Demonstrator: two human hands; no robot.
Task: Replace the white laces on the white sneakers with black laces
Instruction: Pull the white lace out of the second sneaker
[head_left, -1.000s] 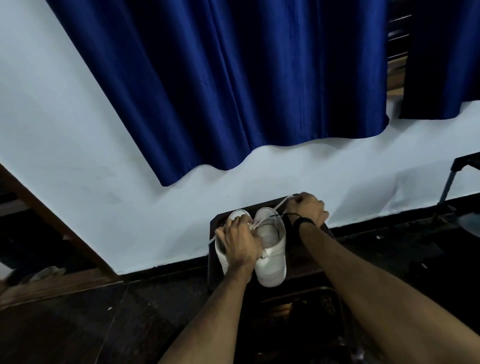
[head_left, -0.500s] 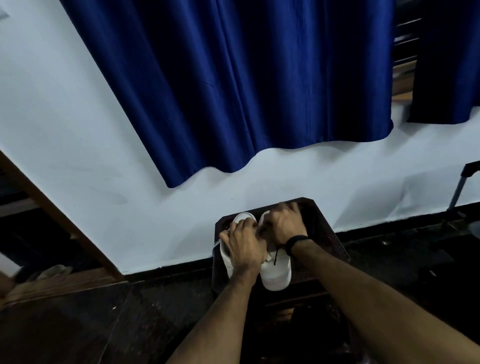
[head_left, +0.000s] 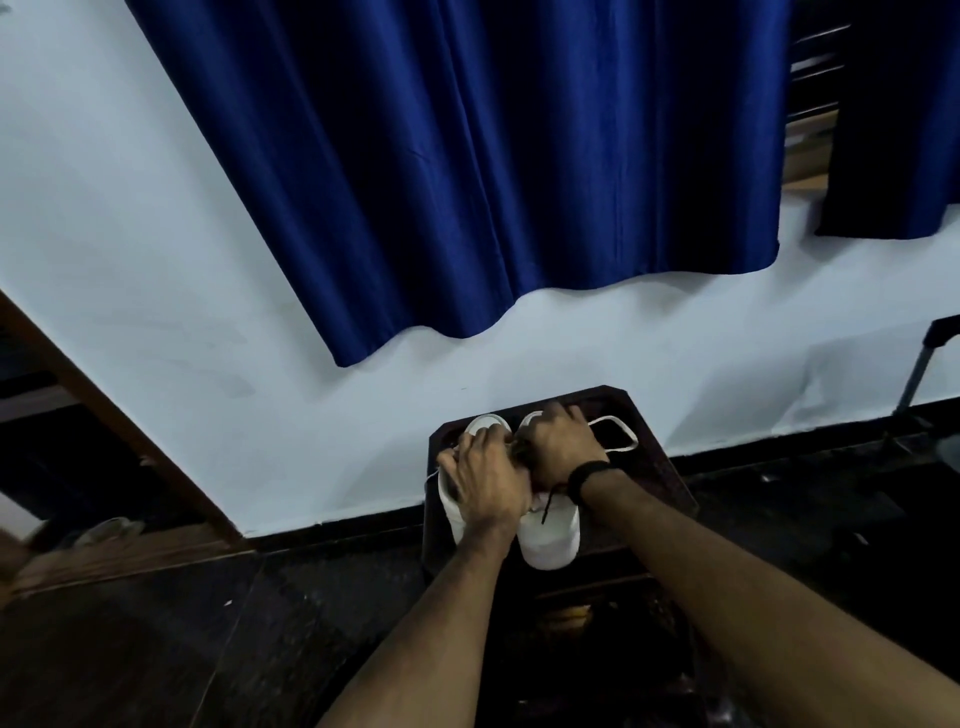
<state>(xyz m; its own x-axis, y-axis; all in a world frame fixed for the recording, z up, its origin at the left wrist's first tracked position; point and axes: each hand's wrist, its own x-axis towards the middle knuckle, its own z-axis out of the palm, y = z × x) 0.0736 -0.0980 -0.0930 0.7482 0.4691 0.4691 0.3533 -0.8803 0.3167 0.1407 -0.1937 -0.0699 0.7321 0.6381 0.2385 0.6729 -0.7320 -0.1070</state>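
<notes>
White sneakers (head_left: 550, 535) stand side by side on a small dark stool (head_left: 660, 473) against the white wall (head_left: 156, 260), toes toward the wall and heels toward the person. Both hands lie on top of the pair, over the lacing area. The left hand (head_left: 483, 478) covers the left shoe, fingers curled down at its tongue; what they pinch is hidden. The right hand (head_left: 561, 441), with a dark band (head_left: 589, 475) at the wrist, sits over the right shoe, fingers bent, and whether it grasps a lace cannot be told. A white lace (head_left: 621, 436) loops out onto the stool just right of the right hand. A short black lace (head_left: 546, 506) end hangs below the right wrist over the right shoe's heel. A blue curtain (head_left: 493, 182) hangs above.
</notes>
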